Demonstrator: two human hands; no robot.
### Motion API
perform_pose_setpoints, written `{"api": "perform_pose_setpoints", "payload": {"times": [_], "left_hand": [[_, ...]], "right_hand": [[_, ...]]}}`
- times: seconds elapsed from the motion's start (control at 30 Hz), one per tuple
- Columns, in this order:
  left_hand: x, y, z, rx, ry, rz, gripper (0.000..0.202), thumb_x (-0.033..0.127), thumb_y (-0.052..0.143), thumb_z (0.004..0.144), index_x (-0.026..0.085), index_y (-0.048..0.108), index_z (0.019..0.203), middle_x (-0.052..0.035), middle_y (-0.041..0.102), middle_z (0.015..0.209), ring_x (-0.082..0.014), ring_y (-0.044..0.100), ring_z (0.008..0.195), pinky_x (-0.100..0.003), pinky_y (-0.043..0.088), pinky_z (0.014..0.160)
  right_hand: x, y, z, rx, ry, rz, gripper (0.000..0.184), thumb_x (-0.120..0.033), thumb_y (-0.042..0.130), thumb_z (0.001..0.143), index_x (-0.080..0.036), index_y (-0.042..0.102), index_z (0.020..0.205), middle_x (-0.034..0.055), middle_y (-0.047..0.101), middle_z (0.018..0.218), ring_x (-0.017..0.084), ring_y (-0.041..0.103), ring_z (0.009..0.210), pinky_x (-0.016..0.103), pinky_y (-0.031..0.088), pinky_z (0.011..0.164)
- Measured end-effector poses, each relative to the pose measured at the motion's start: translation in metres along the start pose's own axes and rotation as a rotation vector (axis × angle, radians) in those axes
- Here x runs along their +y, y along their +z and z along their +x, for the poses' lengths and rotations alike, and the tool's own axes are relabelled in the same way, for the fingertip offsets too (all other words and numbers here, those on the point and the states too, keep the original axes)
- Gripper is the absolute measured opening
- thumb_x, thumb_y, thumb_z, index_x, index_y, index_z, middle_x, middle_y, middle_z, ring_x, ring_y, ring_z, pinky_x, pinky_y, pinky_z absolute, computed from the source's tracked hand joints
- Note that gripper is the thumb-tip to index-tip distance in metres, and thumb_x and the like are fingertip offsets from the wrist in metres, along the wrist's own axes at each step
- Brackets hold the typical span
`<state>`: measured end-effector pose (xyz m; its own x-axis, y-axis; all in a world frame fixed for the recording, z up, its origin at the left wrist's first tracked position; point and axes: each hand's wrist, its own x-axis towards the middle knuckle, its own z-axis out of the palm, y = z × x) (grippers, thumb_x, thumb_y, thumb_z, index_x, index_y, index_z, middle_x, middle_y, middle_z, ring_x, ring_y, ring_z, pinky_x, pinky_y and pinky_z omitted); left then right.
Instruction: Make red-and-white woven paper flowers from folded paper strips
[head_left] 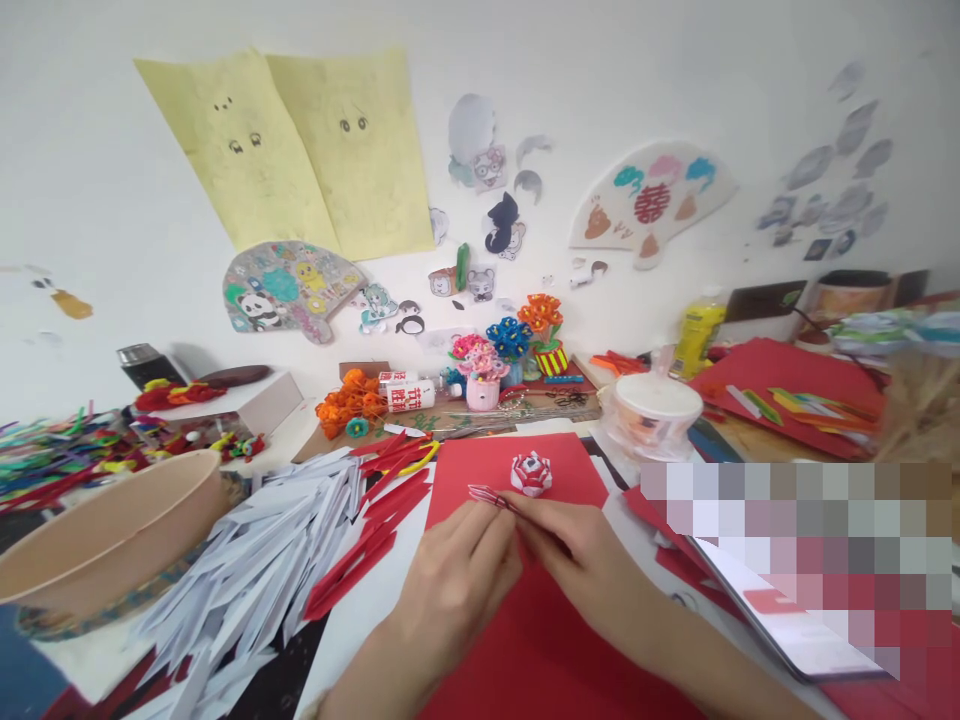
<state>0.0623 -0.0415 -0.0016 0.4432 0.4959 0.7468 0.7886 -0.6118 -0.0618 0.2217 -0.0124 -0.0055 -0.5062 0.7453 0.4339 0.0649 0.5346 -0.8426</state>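
My left hand (450, 580) and my right hand (585, 560) meet over a red paper sheet (540, 640) on the table. Together their fingertips pinch a small folded red-and-white paper strip (487, 495); both hands are closed on it. Just beyond the fingers a small red-and-white folded paper flower (531, 472) rests on the same sheet. To the left lies a heap of white paper strips (255, 560), with several red strips (375, 520) beside it.
A tan bowl (97, 540) stands at left, with coloured pipe cleaners (45, 460) behind it. Paper flower pots (517, 360), glue tubes (409, 392), a lidded plastic container (656, 405), a yellow bottle (697, 335) and red sheets (795, 390) line the back. A blurred patch covers the right.
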Motion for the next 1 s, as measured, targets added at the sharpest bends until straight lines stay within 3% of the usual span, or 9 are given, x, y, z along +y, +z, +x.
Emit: {"api": "perform_pose_setpoints", "payload": {"times": [0.1, 0.2, 0.33, 0.5, 0.77, 0.87, 1.0], "left_hand": [[-0.004, 0.0, -0.001, 0.076, -0.023, 0.053, 0.011, 0.006, 0.051, 0.086, 0.016, 0.055, 0.085, -0.0012, 0.059, 0.068, -0.0123, 0.055, 0.059, -0.023, 0.044, 0.057], [-0.005, -0.001, -0.001, 0.142, -0.039, 0.109, 0.011, 0.005, 0.054, 0.084, 0.016, 0.056, 0.087, -0.0012, 0.062, 0.069, -0.0125, 0.058, 0.059, -0.023, 0.045, 0.058], [-0.003, -0.005, 0.003, 0.157, -0.118, 0.034, 0.009, 0.008, 0.056, 0.085, 0.017, 0.057, 0.082, 0.001, 0.061, 0.066, -0.0106, 0.057, 0.058, -0.021, 0.044, 0.057], [-0.001, -0.009, 0.007, 0.227, -0.347, -0.095, 0.008, 0.012, 0.059, 0.086, 0.019, 0.059, 0.087, 0.0017, 0.064, 0.072, -0.0088, 0.056, 0.059, -0.02, 0.047, 0.059], [0.0, -0.007, 0.003, 0.182, -0.368, -0.101, 0.007, 0.014, 0.056, 0.088, 0.02, 0.06, 0.09, -0.0001, 0.067, 0.078, -0.0111, 0.062, 0.065, -0.022, 0.049, 0.062], [0.001, -0.006, 0.003, 0.134, -0.379, -0.081, 0.007, 0.014, 0.053, 0.089, 0.02, 0.058, 0.089, -0.0007, 0.066, 0.078, -0.0123, 0.062, 0.067, -0.023, 0.047, 0.061], [0.003, -0.003, 0.003, 0.065, -0.42, -0.028, 0.009, 0.016, 0.047, 0.091, 0.019, 0.054, 0.086, -0.0008, 0.063, 0.076, -0.0133, 0.06, 0.064, -0.023, 0.044, 0.056]], "right_hand": [[0.002, -0.002, 0.001, 0.052, 0.017, -0.105, 0.03, -0.026, 0.05, 0.093, -0.021, 0.062, 0.121, 0.0078, 0.07, 0.11, 0.02, 0.067, 0.094, 0.032, 0.053, 0.084], [0.007, -0.003, 0.001, 0.128, -0.002, -0.265, 0.022, -0.028, 0.054, 0.091, -0.019, 0.069, 0.104, 0.007, 0.072, 0.093, 0.019, 0.067, 0.077, 0.027, 0.053, 0.067], [0.014, -0.002, -0.001, 0.226, -0.178, -0.464, 0.023, -0.022, 0.046, 0.095, -0.016, 0.068, 0.088, 0.003, 0.062, 0.068, 0.014, 0.057, 0.057, 0.024, 0.046, 0.054], [0.019, 0.001, -0.004, 0.336, -0.368, -0.646, 0.023, -0.02, 0.043, 0.097, -0.015, 0.065, 0.099, 0.0042, 0.065, 0.071, 0.014, 0.062, 0.058, 0.024, 0.047, 0.054], [0.016, 0.001, -0.007, 0.442, -0.594, -0.898, 0.025, -0.01, 0.046, 0.094, -0.011, 0.064, 0.111, 0.0082, 0.071, 0.075, 0.017, 0.068, 0.061, 0.026, 0.047, 0.05], [0.019, -0.001, -0.009, 0.395, -0.636, -0.976, 0.032, -0.006, 0.049, 0.092, -0.009, 0.058, 0.122, 0.0089, 0.071, 0.078, 0.018, 0.068, 0.065, 0.027, 0.048, 0.053], [0.02, -0.004, -0.012, 0.312, -0.656, -1.029, 0.031, -0.003, 0.048, 0.091, -0.001, 0.056, 0.121, 0.0109, 0.07, 0.077, 0.019, 0.066, 0.065, 0.029, 0.047, 0.053]]}}
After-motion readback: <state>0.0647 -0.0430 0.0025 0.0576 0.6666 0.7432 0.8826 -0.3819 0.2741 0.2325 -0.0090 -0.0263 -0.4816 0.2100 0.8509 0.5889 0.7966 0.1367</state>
